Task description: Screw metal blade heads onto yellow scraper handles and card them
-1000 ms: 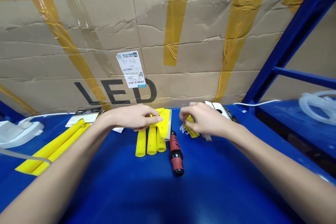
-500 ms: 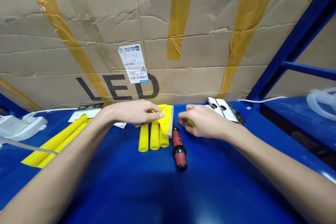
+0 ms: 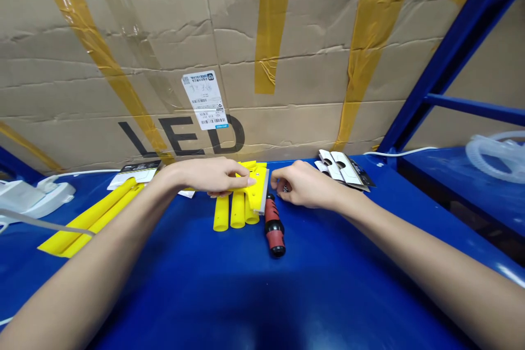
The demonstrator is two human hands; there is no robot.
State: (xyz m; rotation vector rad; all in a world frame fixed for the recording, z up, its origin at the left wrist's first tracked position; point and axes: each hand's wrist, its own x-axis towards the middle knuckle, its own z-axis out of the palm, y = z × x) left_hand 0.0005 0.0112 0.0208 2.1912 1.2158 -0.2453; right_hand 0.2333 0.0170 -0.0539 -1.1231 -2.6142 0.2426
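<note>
My left hand [image 3: 219, 176] is closed around a yellow scraper [image 3: 256, 188], its metal blade edge facing right. Beneath the scraper, several yellow tubular handles [image 3: 221, 213] lie side by side with their open ends toward me. Just right of the blade is my right hand [image 3: 301, 183], fingers curled down toward the table. Small dark metal bits, perhaps screws [image 3: 286, 188], show under its curled fingers; whether they are pinched or lying on the table I cannot tell. A red and black screwdriver [image 3: 274, 227] lies between the hands, its handle toward me and its tip hidden.
Behind stands a large taped cardboard box [image 3: 307, 87]. Long yellow pieces [image 3: 90, 221] and a black-and-white card [image 3: 135, 172] lie left, near a white power strip [image 3: 36, 202]. White packaging cards [image 3: 344, 169] sit right, by a blue rack post [image 3: 426, 76].
The view has shifted slightly. My right hand has turned a little, showing small metal bits beneath it where a yellow piece showed before. The left hand keeps its grip on the scraper.
</note>
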